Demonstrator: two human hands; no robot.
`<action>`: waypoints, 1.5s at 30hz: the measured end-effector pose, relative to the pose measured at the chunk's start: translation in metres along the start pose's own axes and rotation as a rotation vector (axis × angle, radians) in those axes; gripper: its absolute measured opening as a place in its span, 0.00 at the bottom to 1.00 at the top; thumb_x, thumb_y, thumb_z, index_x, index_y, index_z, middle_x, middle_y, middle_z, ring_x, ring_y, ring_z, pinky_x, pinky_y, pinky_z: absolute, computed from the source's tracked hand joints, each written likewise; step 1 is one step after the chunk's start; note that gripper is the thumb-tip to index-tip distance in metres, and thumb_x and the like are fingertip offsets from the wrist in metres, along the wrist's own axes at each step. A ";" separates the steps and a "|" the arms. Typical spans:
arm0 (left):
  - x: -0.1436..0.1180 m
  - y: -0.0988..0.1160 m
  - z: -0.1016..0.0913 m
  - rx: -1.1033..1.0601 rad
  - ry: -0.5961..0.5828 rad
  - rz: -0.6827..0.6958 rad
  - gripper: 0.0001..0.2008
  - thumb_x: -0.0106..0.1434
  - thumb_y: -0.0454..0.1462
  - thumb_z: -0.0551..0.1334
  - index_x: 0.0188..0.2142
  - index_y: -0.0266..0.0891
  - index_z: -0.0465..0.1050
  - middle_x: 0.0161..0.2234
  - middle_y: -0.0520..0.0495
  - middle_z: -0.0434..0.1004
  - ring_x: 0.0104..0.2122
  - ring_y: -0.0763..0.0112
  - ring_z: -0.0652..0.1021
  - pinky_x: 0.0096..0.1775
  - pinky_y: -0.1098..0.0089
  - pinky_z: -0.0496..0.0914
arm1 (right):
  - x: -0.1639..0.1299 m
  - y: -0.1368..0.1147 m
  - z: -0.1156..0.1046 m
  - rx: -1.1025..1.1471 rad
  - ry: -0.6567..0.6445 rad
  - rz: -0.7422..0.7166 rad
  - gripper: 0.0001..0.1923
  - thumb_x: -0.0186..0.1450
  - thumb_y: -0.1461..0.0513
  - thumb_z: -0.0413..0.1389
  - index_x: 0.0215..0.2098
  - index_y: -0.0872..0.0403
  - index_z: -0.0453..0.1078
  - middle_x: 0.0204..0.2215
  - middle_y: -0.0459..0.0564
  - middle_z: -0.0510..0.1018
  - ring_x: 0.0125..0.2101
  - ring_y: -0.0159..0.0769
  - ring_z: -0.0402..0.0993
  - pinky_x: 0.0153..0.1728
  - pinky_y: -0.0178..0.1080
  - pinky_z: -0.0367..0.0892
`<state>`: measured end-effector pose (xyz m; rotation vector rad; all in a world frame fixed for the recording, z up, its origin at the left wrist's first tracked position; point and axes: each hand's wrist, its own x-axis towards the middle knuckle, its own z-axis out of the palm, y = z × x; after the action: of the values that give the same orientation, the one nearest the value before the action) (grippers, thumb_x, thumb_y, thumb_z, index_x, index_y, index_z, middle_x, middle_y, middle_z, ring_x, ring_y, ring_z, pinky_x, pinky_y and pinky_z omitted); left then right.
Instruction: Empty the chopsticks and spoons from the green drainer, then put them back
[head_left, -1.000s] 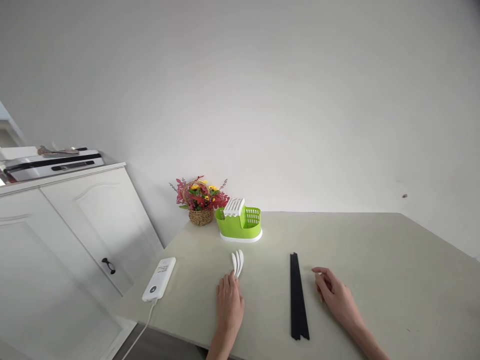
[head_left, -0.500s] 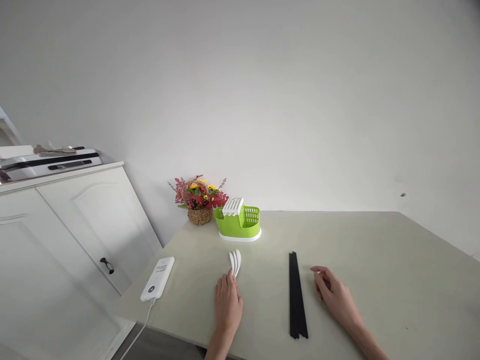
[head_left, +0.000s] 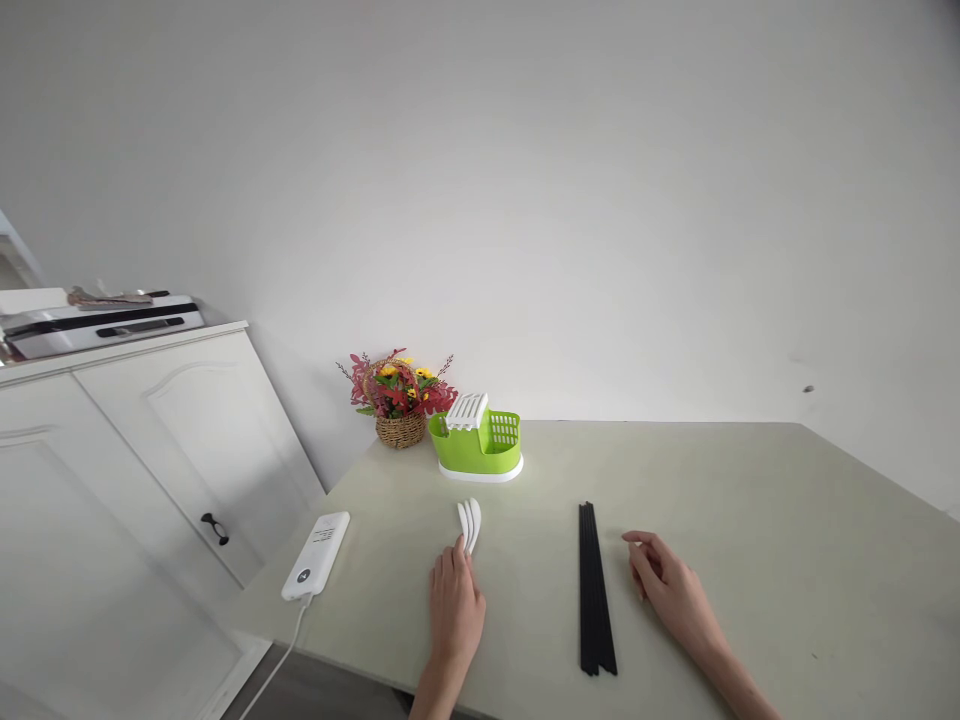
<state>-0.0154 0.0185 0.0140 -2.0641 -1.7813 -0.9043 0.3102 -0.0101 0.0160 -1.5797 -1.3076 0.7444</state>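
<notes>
My left hand (head_left: 457, 605) is closed around the handles of white spoons (head_left: 470, 522) at the middle of the table. Their curved bowls fan out past my fingertips, and the handles are hidden under the hand. Further right lies a bundle of black chopsticks (head_left: 595, 590), side by side and pointing away from me. My right hand (head_left: 667, 580) rests on the table to the right of the chopsticks, apart from them. Its index finger is stretched out, the other fingers are loosely bent, and nothing is in it. Beyond the spoons stands a green and white plastic cutlery holder (head_left: 472, 455).
A wicker basket of artificial flowers (head_left: 400, 430) stands behind the holder, to its left. On the table's left side lies a white power bank (head_left: 318, 555) with a cable (head_left: 285, 655) hanging over the edge. White cabinets (head_left: 195, 430) adjoin on the left; a wall (head_left: 600, 250) rises behind.
</notes>
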 end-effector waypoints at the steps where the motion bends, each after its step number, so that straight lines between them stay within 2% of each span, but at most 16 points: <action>1: 0.000 0.000 0.000 0.001 -0.002 0.000 0.19 0.70 0.27 0.48 0.56 0.35 0.68 0.39 0.42 0.77 0.41 0.60 0.78 0.45 0.59 0.73 | 0.000 0.000 0.000 0.000 0.000 -0.003 0.24 0.69 0.45 0.45 0.52 0.50 0.69 0.20 0.40 0.69 0.24 0.37 0.68 0.29 0.38 0.64; 23: 0.001 0.001 -0.001 -0.010 -0.003 -0.009 0.17 0.73 0.29 0.46 0.55 0.36 0.67 0.39 0.42 0.76 0.41 0.58 0.78 0.45 0.58 0.72 | 0.002 0.003 0.001 0.021 0.003 -0.008 0.24 0.68 0.46 0.46 0.54 0.49 0.69 0.21 0.40 0.69 0.23 0.37 0.67 0.29 0.37 0.64; 29: 0.003 0.009 -0.006 -0.123 -0.017 -0.001 0.17 0.74 0.31 0.47 0.56 0.37 0.67 0.40 0.41 0.76 0.42 0.59 0.78 0.46 0.58 0.73 | 0.001 0.001 0.000 0.036 -0.010 -0.008 0.24 0.68 0.46 0.46 0.53 0.50 0.69 0.21 0.40 0.68 0.23 0.37 0.66 0.28 0.37 0.63; 33: -0.002 0.035 -0.008 -0.250 -0.039 -0.006 0.18 0.75 0.34 0.46 0.58 0.37 0.67 0.42 0.39 0.76 0.42 0.57 0.78 0.44 0.56 0.75 | 0.002 0.001 0.001 0.035 -0.003 -0.015 0.23 0.70 0.46 0.46 0.53 0.50 0.69 0.20 0.40 0.68 0.23 0.37 0.66 0.29 0.38 0.63; 37: -0.010 0.084 -0.012 -0.417 -0.083 0.004 0.18 0.76 0.37 0.46 0.60 0.38 0.65 0.43 0.38 0.76 0.44 0.57 0.78 0.45 0.57 0.75 | 0.004 0.002 0.003 0.090 0.009 -0.022 0.23 0.70 0.45 0.47 0.52 0.49 0.70 0.21 0.40 0.69 0.23 0.37 0.67 0.29 0.39 0.64; 39: -0.013 0.113 -0.015 -0.491 -0.124 0.027 0.19 0.76 0.38 0.45 0.60 0.40 0.65 0.44 0.38 0.76 0.44 0.57 0.78 0.45 0.57 0.75 | 0.006 0.001 0.002 0.147 0.020 -0.026 0.24 0.69 0.43 0.48 0.51 0.49 0.70 0.25 0.43 0.74 0.25 0.37 0.70 0.30 0.39 0.66; 41: -0.015 0.140 -0.018 -0.548 -0.182 0.065 0.19 0.76 0.37 0.44 0.61 0.40 0.65 0.45 0.38 0.76 0.46 0.58 0.78 0.47 0.57 0.75 | 0.007 -0.002 -0.002 0.205 0.031 -0.028 0.26 0.69 0.41 0.48 0.54 0.49 0.69 0.34 0.47 0.79 0.29 0.37 0.74 0.32 0.38 0.69; 43: -0.017 0.164 -0.019 -0.576 -0.242 0.107 0.20 0.76 0.36 0.44 0.61 0.40 0.64 0.47 0.37 0.76 0.46 0.58 0.77 0.48 0.56 0.74 | 0.006 -0.006 -0.008 0.262 0.025 -0.022 0.29 0.69 0.41 0.46 0.59 0.47 0.66 0.42 0.48 0.80 0.31 0.37 0.75 0.34 0.39 0.71; 45: -0.019 0.182 -0.019 -0.572 -0.286 0.142 0.20 0.75 0.35 0.45 0.62 0.41 0.64 0.47 0.37 0.75 0.46 0.57 0.77 0.48 0.55 0.74 | 0.004 -0.011 -0.016 0.315 0.010 -0.005 0.30 0.70 0.41 0.45 0.63 0.46 0.64 0.45 0.48 0.80 0.31 0.36 0.74 0.38 0.40 0.73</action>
<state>0.1529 -0.0449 0.0519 -2.7560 -1.5986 -1.2372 0.3210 -0.0104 0.0323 -1.3250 -1.1239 0.8904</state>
